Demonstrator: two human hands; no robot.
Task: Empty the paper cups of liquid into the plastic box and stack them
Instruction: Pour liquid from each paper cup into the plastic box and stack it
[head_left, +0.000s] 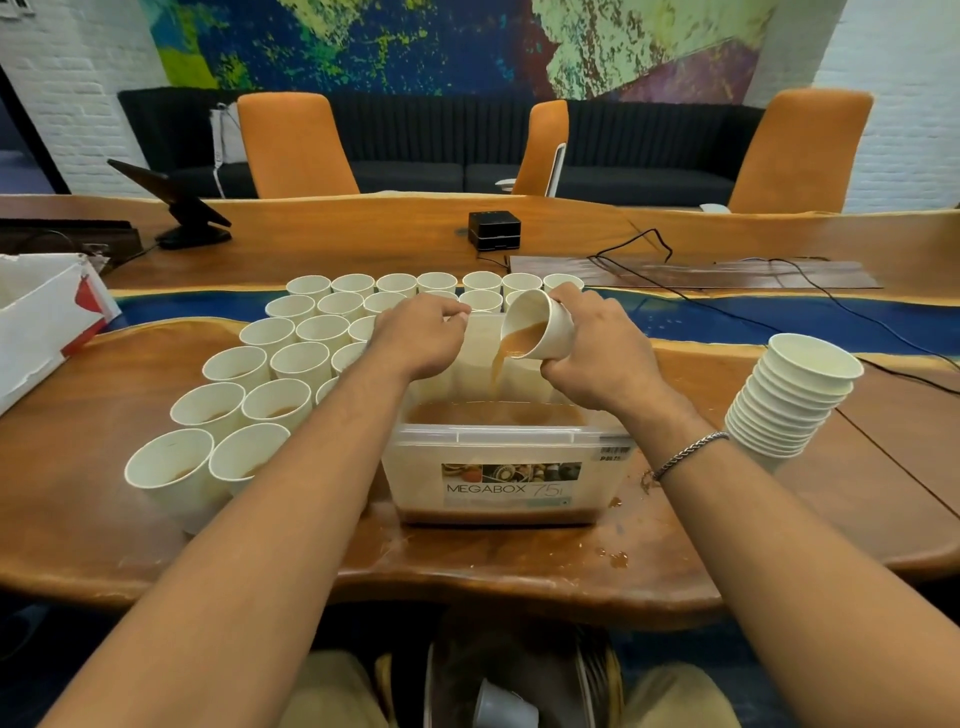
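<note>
Brown liquid (497, 366) pours in a thin stream from the tilted paper cup (548, 332), straight down into the clear plastic box (498, 441) set on the near edge of the wooden table (104, 519). The right hand (597, 358) wraps that cup round its lower wall and base, fingers curled about it, mouth tipped down and to the left, over the box. The left hand (421, 338) hovers by the box's far left corner with its fingers curled in; whether it pinches anything, I can't tell.

The cup is thin cream paper with a rolled rim, so it looks light and likely easy to crush. My call is to hold it low on the tapered wall, firm but gentle, because a hard squeeze would buckle it and splash. Damp paper may go soft and slick too.

Left of the box, rows of full cups (234, 405) stand close together, many showing brown inside. Well to the right, a nested stack of empties (789, 395) leans a little. The box is translucent, stiff-walled and rectangular, with a printed label on its front and brown liquid pooled across its floor. Small spills (615, 558) glisten on the glossy wood near it, so that patch looks slippery.
</note>
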